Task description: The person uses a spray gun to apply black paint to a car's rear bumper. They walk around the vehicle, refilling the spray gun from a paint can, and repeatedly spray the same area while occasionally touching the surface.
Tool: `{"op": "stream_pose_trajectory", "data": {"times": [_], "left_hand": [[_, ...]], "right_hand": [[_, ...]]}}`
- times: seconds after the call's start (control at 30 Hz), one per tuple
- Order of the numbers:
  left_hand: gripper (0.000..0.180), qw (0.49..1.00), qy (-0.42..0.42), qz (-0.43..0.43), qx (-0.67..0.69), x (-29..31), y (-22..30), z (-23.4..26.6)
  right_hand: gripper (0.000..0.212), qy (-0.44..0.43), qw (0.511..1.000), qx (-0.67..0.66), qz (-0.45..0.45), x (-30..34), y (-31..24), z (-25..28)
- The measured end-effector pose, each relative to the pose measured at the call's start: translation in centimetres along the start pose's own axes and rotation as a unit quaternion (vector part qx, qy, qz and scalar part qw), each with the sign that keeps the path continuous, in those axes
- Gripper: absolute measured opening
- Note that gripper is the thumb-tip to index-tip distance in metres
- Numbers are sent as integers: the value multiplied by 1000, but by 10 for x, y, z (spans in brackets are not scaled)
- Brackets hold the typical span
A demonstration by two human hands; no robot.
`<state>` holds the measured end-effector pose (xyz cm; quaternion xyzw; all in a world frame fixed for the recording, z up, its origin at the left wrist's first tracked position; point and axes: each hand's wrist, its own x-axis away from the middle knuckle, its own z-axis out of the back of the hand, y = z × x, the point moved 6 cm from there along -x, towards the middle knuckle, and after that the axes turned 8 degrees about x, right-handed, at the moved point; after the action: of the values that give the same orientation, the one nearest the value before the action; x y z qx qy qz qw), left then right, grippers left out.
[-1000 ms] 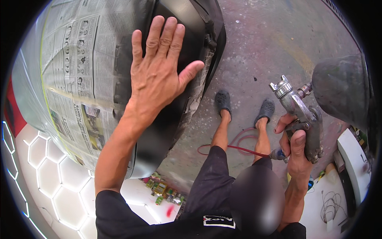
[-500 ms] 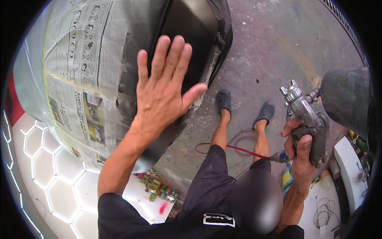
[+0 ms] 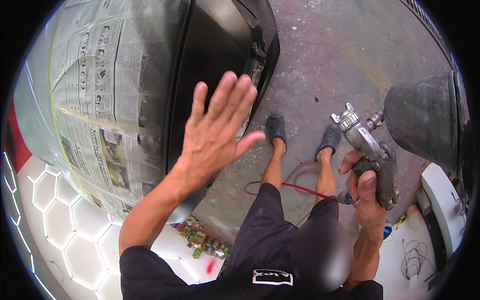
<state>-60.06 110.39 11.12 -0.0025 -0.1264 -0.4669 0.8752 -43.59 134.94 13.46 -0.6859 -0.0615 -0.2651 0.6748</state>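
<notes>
My left hand (image 3: 212, 127) is flat with fingers stretched, palm down, over the lower part of a satin-black vehicle body panel (image 3: 212, 45). Whether the palm touches the surface or hovers just above it, I cannot tell. Newspaper (image 3: 107, 70) under clear plastic film covers the bodywork left of the panel. In my right hand (image 3: 367, 192) is a metal paint spray gun (image 3: 370, 145), its fingers wrapped around the handle and trigger. A large dark paint cup (image 3: 420, 107) is attached to the gun on its right side. From the gun's base, a red air hose (image 3: 305, 189) trails away to the left.
My feet in dark clogs (image 3: 275, 127) stand on a paint-stained concrete floor (image 3: 330, 55), with hose loops near them. Hexagonal light strips (image 3: 75, 225) line the lower left. Small colourful containers (image 3: 200, 239) sit behind my left arm. Coiled wire (image 3: 415, 257) lies at lower right.
My left hand has shifted down along the black panel, toward me and slightly right. The spray gun in my right hand sits a little further left in view.
</notes>
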Motion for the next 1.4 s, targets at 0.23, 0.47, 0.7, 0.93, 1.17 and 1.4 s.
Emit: {"op": "stream_pose_trajectory", "data": {"times": [0.23,0.47,0.7,0.93,1.17,1.4], "left_hand": [[79,971,145,68,-175,-87,-76,47],[79,999,-26,-16,31,-20,18,-28],[48,828,1,40,559,10,168,-30],[24,571,140,68,806,-26,224,0],[26,487,217,75,842,-14,234,7],[34,514,238,86,820,-20,235,9]], "right_hand": [[63,10,1000,-16,1,1,3,8],[65,21,1000,1,3,-1,0,16],[87,-3,995,92,35,-10,-26,14],[96,-40,988,149,-2,-9,-68,8],[86,-127,980,153,1,-5,-91,-1],[69,-69,982,172,41,-1,-92,9]]}}
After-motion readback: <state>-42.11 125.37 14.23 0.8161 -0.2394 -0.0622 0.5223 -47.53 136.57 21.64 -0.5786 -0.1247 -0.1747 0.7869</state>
